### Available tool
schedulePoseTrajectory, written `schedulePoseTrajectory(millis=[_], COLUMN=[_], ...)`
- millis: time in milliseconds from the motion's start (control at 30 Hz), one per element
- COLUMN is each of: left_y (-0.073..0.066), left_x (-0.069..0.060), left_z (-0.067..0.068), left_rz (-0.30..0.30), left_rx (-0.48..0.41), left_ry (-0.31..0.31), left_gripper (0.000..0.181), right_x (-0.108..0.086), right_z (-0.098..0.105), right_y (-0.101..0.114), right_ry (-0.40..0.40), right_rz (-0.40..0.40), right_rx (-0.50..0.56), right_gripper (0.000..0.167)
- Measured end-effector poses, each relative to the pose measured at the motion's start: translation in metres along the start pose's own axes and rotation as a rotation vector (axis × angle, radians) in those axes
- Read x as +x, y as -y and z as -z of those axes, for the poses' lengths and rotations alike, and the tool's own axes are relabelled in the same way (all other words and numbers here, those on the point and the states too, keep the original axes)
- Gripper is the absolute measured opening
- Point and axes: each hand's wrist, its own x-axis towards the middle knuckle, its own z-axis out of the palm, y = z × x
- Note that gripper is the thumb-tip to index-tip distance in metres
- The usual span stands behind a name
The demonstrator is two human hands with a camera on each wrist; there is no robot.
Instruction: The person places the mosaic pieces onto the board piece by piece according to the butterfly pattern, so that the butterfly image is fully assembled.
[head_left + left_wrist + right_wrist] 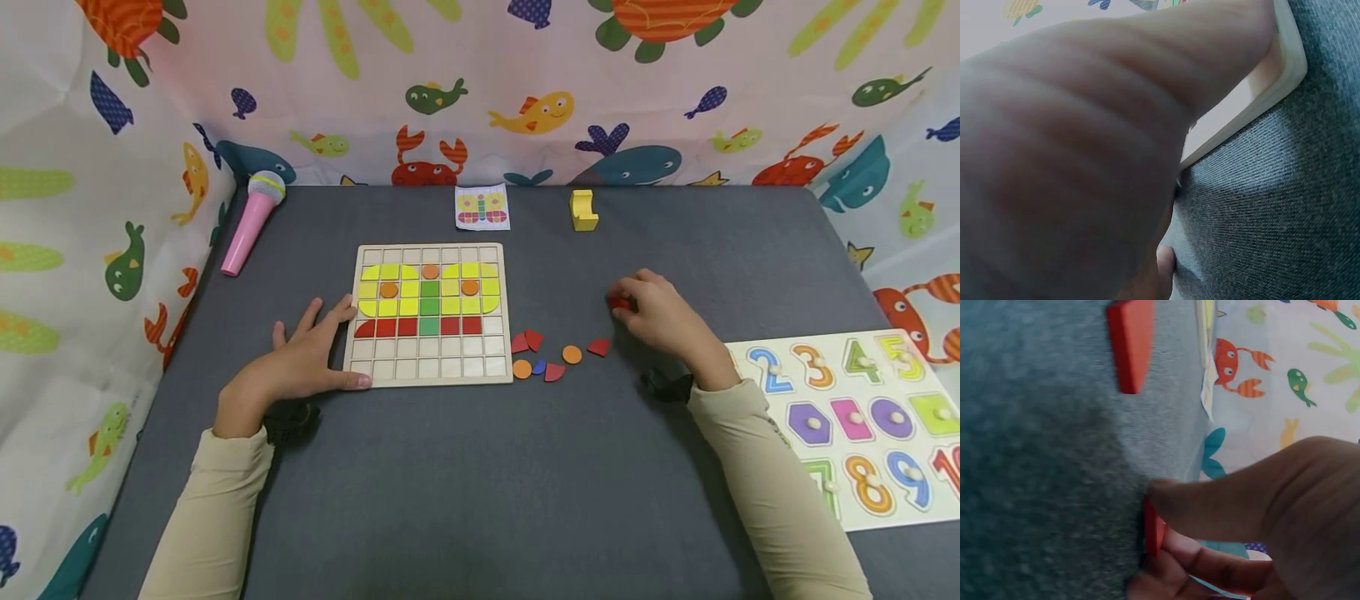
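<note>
A wooden grid board (420,369) lies on the table, bearing yellow, green, red and orange tiles in a butterfly-like pattern. The left hand (296,362) spreads its fingers against the board's left side, the thumb touching its lower left corner. To the right, the right hand (660,317) pinches a small red tile (1153,530) between thumb and fingers, at the table surface. Between board and right hand lie several loose red tiles (553,372), two orange discs (572,355) and a blue tile (539,367). In the left wrist view the hand hides most of the board.
A pattern card (482,207) and a yellow block (583,210) stand behind the board. At the back left lies a pink toy microphone (253,223). A number puzzle board (832,517) sits at right, beside the right forearm. Printed cloth (337,100) borders the table.
</note>
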Motion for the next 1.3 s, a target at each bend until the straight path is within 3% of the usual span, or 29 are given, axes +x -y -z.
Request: schedulePoseTrajectory(millis=[267,567,1133,1300], left_y=[0.002,0.002,0.003,0.003], left_x=[0.000,0.001,0.001,0.001], left_z=[-0.001,-0.001,-0.002,-0.002], left_rz=[0.002,-0.020,-0.018,-0.020], left_rx=[0.002,0.001,0.001,0.002], left_ry=[0.003,0.002,-0.011,-0.012], left_gripper=[0.134,0.129,0.127,0.127], right_x=[0.003,0.008,0.047,0.054], right_z=[-0.001,-0.002,-0.028,-0.042], right_y=[-0.003,0.008,0.094,0.108], right_ry=[0.027,-0.010,0.003,-0.001], right_rz=[-0.026,0.011,0.171,0.163], right_rx=[0.006,0.026,0.190,0.267], right_gripper=[0.022,0.006,0.004,0.005])
